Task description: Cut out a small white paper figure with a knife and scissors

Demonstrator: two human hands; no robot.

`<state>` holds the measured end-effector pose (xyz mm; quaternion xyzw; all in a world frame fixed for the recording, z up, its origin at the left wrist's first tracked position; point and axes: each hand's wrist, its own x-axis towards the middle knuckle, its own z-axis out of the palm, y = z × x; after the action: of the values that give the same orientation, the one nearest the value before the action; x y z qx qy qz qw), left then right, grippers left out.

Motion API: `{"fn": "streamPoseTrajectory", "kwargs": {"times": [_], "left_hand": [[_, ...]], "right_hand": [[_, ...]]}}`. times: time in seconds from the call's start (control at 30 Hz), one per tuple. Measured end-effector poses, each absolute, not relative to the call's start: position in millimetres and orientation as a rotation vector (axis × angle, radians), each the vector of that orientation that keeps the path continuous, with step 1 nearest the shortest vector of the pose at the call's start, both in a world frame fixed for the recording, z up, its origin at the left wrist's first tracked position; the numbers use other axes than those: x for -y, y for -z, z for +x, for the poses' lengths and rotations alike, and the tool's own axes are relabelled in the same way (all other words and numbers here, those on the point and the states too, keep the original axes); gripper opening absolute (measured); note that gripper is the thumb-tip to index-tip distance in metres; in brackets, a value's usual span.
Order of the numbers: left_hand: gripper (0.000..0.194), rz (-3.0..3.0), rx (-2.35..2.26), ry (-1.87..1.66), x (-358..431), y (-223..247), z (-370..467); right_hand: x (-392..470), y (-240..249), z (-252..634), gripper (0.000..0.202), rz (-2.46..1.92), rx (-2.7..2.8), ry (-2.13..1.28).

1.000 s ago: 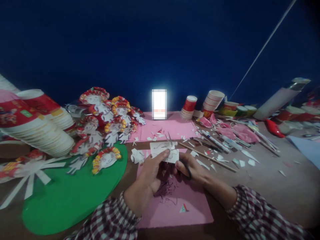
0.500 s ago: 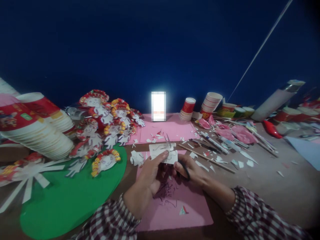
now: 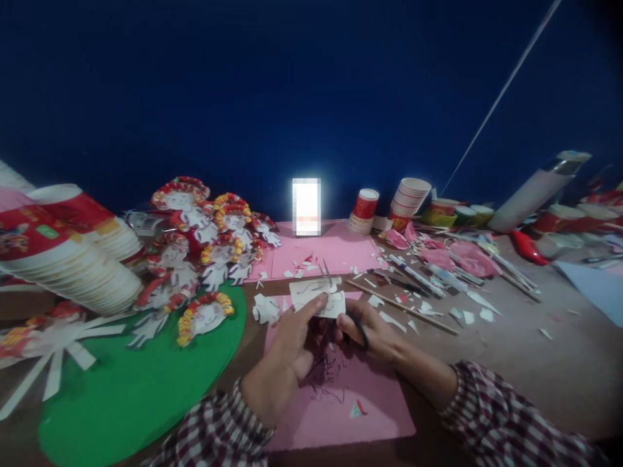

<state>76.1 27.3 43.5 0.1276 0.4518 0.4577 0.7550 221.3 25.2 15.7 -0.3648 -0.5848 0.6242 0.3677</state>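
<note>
A white piece of paper (image 3: 304, 291) with drawn lines is pinched in my left hand (image 3: 292, 340), thumb on top. My right hand (image 3: 372, 331) grips the scissors (image 3: 359, 329) by their black handles. The blades stick up past the paper's far edge and look slightly apart; part of them is hidden behind the paper. Both hands are over a pink sheet (image 3: 370, 425) with dark scribbles and a small coloured scrap (image 3: 357, 408). A white paper cutout (image 3: 266, 309) lies just left of the held paper.
Paper dolls (image 3: 233, 217) with red and yellow curls stand at left, by a green board (image 3: 126, 395) and stacked paper cups (image 3: 87, 266). A bright blurred screen (image 3: 306, 204) stands at the back. Pens (image 3: 416, 275), a wooden stick (image 3: 403, 307) and paper scraps lie to the right.
Almost nothing differs. The view has shifted very slightly, and the hands keep the same hold on the paper and the scissors.
</note>
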Motion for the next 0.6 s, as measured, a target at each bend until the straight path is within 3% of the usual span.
{"fn": "streamPoseTrajectory", "kwargs": {"times": [0.6], "left_hand": [[0.011, 0.146, -0.981, -1.001, -28.7, -43.7, 79.1]], "right_hand": [[-22.9, -16.3, 219.7, 0.049, -0.952, 1.472, -1.611]]}}
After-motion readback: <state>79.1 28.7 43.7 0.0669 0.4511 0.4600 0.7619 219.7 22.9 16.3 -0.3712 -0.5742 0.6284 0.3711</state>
